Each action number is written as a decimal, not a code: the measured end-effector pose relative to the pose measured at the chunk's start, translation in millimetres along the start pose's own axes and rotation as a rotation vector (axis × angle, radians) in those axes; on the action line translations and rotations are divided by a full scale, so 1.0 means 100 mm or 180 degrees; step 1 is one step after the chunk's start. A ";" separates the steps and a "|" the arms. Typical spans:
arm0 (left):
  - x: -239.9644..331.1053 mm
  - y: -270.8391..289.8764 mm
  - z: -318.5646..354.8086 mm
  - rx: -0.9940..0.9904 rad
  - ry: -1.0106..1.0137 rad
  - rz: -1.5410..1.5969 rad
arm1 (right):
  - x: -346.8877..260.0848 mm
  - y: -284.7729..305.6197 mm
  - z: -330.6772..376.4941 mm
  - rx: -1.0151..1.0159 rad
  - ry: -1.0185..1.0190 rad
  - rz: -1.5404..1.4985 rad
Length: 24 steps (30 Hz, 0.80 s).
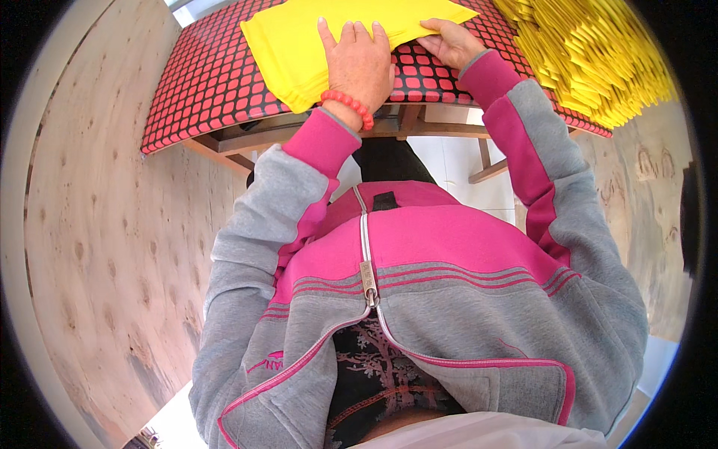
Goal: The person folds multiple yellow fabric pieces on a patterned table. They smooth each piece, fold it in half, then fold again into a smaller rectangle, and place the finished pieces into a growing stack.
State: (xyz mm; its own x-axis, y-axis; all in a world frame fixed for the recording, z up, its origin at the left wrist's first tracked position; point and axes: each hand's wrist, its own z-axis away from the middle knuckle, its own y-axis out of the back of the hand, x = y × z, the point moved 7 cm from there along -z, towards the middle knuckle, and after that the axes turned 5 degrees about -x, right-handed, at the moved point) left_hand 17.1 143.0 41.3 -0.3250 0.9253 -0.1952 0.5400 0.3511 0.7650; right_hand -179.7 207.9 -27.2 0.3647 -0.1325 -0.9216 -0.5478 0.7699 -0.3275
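A flat piece of yellow cloth point(288, 52) lies on the red-and-black checked table top, its near left corner hanging at the front edge. On top of it my left hand point(359, 69) rests with the fingers stretched out and apart; a red bead bracelet circles that wrist. At the cloth's right side my right hand point(452, 45) pinches the edge between thumb and fingers and holds it slightly off the table. The right fingers beneath the cloth are partly hidden.
To the right, a large stack of folded yellow pieces point(591, 56) covers that end of the checked table point(202, 75). Wooden table legs point(486, 157) stand below. Plywood panels point(112, 224) rise on the left, with another plywood surface point(636, 194) at right.
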 end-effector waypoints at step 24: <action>-0.22 -0.09 0.17 -0.1061 -0.0690 0.0313 | -0.09 -0.91 1.39 -0.1385 0.3456 0.4382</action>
State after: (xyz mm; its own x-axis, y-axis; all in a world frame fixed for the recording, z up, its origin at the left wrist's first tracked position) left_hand 32.3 121.4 28.3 -0.0939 0.9734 -0.2088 0.2676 0.2267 0.9365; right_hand -28.6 226.2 39.7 -0.9777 -0.0517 -0.2037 -0.2025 0.4915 0.8470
